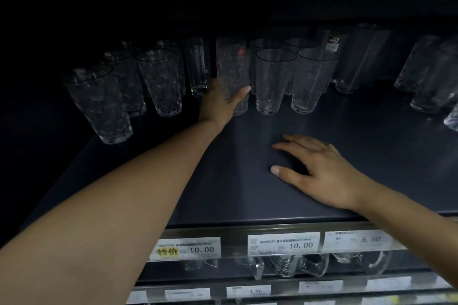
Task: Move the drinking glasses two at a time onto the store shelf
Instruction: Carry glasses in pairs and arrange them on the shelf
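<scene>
While left hand (219, 104) grips one glass (234, 74), right hand (319, 171) rests flat.

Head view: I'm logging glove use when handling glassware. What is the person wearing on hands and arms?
Nothing visible: left hand and right hand are ungloved, forearms sleeveless to the frame edge, no watch or bracelet. No rings show, though the glass hides some left fingers.
</scene>
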`<state>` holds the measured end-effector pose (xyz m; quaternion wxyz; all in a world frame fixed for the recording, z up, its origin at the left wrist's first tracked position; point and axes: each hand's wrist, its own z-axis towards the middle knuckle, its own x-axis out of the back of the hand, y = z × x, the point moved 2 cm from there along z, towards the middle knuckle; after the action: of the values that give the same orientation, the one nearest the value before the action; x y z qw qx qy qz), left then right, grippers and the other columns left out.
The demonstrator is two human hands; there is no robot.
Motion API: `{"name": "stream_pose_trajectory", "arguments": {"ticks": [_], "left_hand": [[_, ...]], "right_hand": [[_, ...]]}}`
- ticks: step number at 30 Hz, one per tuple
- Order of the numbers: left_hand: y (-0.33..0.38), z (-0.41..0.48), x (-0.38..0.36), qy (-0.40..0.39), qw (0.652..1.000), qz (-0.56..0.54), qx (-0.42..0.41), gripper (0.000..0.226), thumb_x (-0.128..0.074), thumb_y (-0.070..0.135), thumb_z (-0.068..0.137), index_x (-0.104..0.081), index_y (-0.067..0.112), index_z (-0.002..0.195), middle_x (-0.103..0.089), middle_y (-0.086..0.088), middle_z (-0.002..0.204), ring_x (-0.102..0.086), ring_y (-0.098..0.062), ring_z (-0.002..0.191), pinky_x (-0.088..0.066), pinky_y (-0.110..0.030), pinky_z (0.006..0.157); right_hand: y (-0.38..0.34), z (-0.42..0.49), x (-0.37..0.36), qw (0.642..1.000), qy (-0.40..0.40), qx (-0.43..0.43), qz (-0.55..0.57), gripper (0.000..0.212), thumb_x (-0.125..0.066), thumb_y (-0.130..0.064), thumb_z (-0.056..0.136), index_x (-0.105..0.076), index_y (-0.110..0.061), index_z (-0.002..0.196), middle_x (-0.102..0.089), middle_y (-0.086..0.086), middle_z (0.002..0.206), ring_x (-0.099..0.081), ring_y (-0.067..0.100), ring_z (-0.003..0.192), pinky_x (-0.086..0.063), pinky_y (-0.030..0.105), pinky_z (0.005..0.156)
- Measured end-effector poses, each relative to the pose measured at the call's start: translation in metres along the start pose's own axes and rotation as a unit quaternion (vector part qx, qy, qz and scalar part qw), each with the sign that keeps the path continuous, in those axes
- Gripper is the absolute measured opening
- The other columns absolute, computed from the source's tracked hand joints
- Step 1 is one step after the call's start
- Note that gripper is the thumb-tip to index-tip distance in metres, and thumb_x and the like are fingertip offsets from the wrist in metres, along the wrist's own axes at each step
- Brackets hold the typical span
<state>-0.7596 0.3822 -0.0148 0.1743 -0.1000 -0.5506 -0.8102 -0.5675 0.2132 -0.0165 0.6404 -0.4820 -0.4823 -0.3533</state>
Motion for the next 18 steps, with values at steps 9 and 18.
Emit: {"name": "stream_pose_trajectory", "arguments": {"ticks": [9,18], "left_hand": [[-0.0004,0.0014,-0.0010,0.000,1.000,0.002,0.008,0.071,-0.067,0.051,0.086,-0.042,0.012,0.140,-0.056,-0.004,0.136,-0.054,-0.020,0.123,-0.039,-0.023,0.094],[0.0008,0.0010,-0.0008,0.002,1.000,0.012,0.015,0.075,-0.067,0.054,0.085,-0.041,0.012,0.141,-0.055,-0.006,0.139,-0.053,-0.022,0.126,-0.041,-0.026,0.099]], "right_hand": [[0.0021,0.0004,-0.0015,1.000,0.007,0.006,-0.005,0.082,-0.021,-0.085,0.075,-0.036,-0.046,0.145,-0.026,-0.017,0.159,-0.017,0.003,0.146,-0.010,0.022,0.110],[0.0001,0.0003,-0.0010,1.000,0.007,0.004,-0.006,0.072,-0.031,-0.074,0.081,-0.037,-0.044,0.146,-0.027,-0.016,0.158,-0.018,0.004,0.146,-0.010,0.022,0.110]]}}
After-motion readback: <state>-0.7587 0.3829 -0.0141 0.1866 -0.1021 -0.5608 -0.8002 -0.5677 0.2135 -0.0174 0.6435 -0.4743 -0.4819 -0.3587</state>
